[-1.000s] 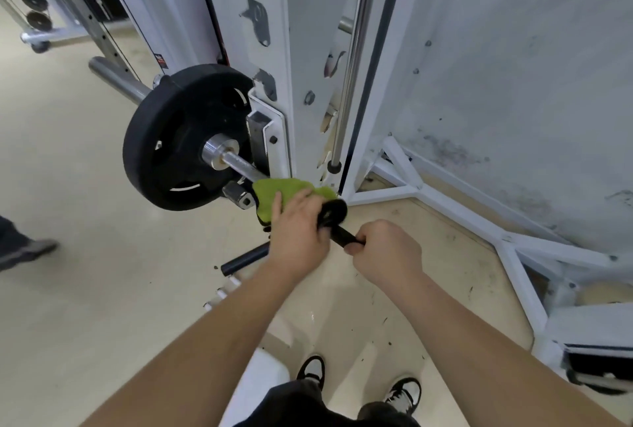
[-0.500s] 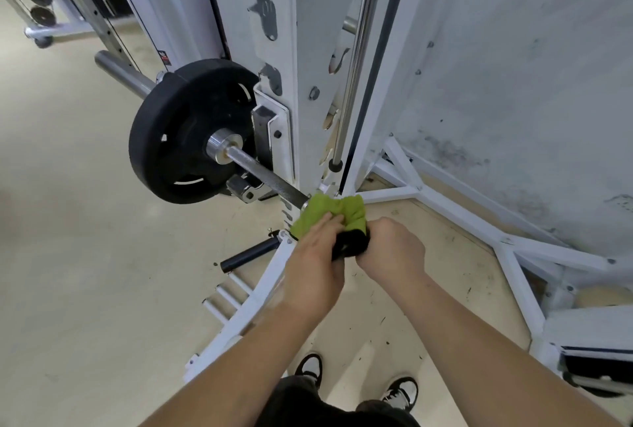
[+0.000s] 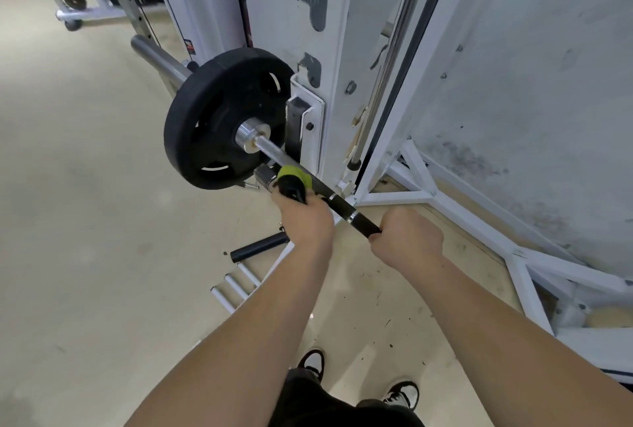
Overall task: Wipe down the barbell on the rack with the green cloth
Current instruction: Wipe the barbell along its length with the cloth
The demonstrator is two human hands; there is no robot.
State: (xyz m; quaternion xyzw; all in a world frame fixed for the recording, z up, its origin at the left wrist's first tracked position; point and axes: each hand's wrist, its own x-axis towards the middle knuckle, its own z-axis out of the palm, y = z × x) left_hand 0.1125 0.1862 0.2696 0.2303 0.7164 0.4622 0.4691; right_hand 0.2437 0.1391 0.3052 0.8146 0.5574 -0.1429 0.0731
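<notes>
Head view — where is the steel barbell [image 3: 274, 152]?

— Resting on the white metal rack [image 3: 308, 111], its chrome shaft running from the round black weight plate [image 3: 212, 125] down toward the person.

— And the green cloth [image 3: 294, 173]?

— Wrapped around the shaft just below the plate, with a black part beneath it. The left hand [image 3: 305, 217] is clenched around that cloth on the bar.

— The other hand?

— The right hand [image 3: 406, 238] is closed in a fist around the black-sleeved end of the bar, near the left one but apart from it.
</notes>
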